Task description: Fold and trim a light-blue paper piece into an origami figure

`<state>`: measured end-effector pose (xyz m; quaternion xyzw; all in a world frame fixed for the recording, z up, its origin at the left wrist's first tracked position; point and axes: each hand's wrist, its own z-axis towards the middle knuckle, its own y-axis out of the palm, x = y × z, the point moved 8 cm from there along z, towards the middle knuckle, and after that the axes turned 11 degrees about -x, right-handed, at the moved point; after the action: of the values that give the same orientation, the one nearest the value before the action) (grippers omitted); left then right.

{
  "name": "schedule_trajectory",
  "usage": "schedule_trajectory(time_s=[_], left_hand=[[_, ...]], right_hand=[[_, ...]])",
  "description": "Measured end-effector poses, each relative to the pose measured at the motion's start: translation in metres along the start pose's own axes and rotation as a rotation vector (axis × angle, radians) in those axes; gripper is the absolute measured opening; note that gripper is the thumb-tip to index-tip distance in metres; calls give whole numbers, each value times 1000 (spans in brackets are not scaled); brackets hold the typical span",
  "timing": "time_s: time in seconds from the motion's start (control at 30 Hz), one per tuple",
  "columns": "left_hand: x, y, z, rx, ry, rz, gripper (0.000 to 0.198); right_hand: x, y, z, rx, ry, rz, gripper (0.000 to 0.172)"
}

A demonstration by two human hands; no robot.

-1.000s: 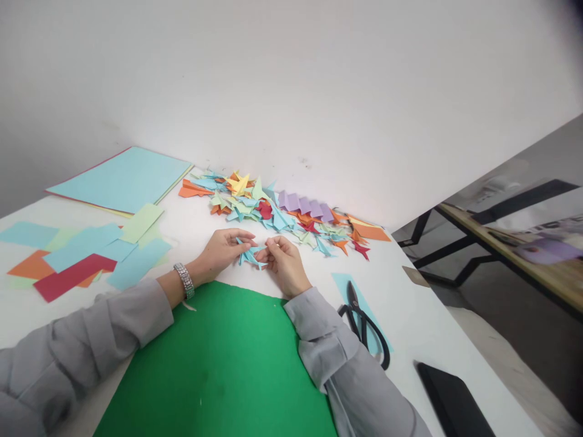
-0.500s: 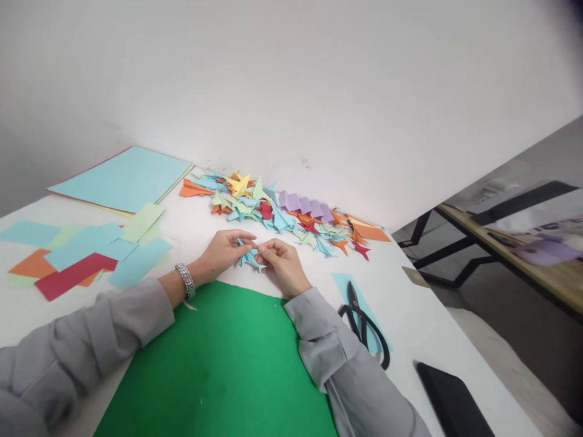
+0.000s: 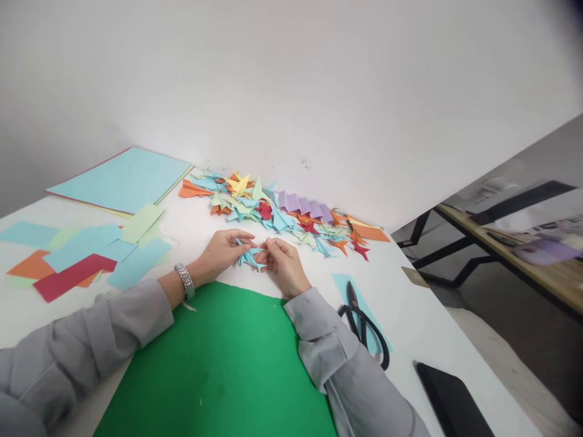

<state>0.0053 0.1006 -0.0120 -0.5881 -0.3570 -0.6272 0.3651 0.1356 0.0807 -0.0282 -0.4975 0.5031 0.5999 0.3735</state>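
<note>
Between the thumb and fingers of my left hand [image 3: 224, 254] is a small folded light-blue paper figure [image 3: 248, 255] with pointed tips. My right hand [image 3: 283, 262] is closed at the figure's right side, its fingers curled against the paper and partly hidden by it. Both hands are just above the white table, beyond the far edge of a green mat [image 3: 218, 364]. Behind them lies a long heap of folded paper figures [image 3: 282, 215] in blue, green, orange, red, yellow and purple.
Loose paper rectangles [image 3: 77, 273] lie at the left, with a stack of large paper sheets [image 3: 122, 179] behind. Black-handled scissors [image 3: 362, 321] rest on a blue paper strip [image 3: 339, 283] at the right. A black phone-like slab [image 3: 450, 397] lies nearer. A wall [image 3: 291, 91] bounds the table's back.
My right thumb and fingertips have shifted slightly to the right and up along the paper figure, showing more of it. My left hand keeps its hold.
</note>
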Motion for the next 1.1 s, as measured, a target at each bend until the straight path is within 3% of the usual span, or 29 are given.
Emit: schedule_trajectory(time_s=[0.23, 0.47, 0.73, 1.1], left_hand=[[-3, -3, -1, 46, -33, -49, 36], [-2, 1, 0, -4, -22, -60, 38], [-5, 0, 1, -12, -38, -100, 39], [-4, -10, 1, 131, -21, -241, 34]], right_hand=[[-4, 0, -1, 5, -40, 14, 33], [-1, 3, 0, -44, -13, -40, 35], [3, -1, 2, -12, 2, 3, 36], [-4, 0, -3, 24, -23, 6, 38]])
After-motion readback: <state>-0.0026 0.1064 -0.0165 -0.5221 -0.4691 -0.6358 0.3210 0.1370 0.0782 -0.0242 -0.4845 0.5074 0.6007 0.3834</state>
